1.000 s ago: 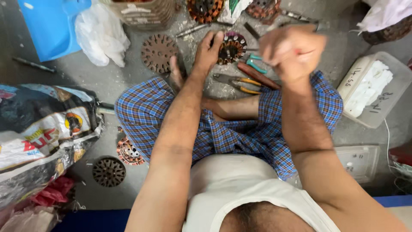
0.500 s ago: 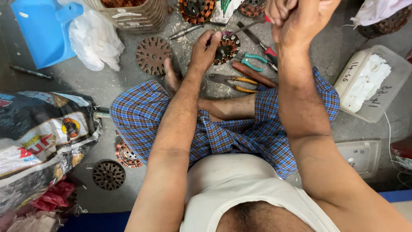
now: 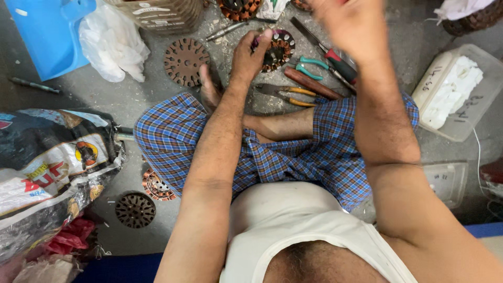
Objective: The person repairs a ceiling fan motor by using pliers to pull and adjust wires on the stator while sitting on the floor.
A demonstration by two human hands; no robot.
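A: State the grip of each hand.

B: The left hand [image 3: 250, 55] lay with a narrow grip on the rim of the wound stator [image 3: 275, 50], fingers curled over its near-left edge. The right hand [image 3: 348, 23] was raised above the floor and blurred; its grip could not be told.

A: Packages and labels?

B: A crumpled printed sack [image 3: 50, 167], black, white, red and yellow, lay at far left. A blue dustpan [image 3: 44, 31] sat at upper left beside a white plastic bag [image 3: 112, 44]. A clear rectangular box [image 3: 456, 91] with white contents stood at right, handwriting on its rim.

A: Location of the stator relative to the hands?

B: It lay on the floor [image 3: 126, 102] just beyond the crossed legs, under the left fingers, left of and below the right hand. Green-handled pliers [image 3: 309, 68] lay just beside it, a bare lamination disc [image 3: 184, 61] to its left.
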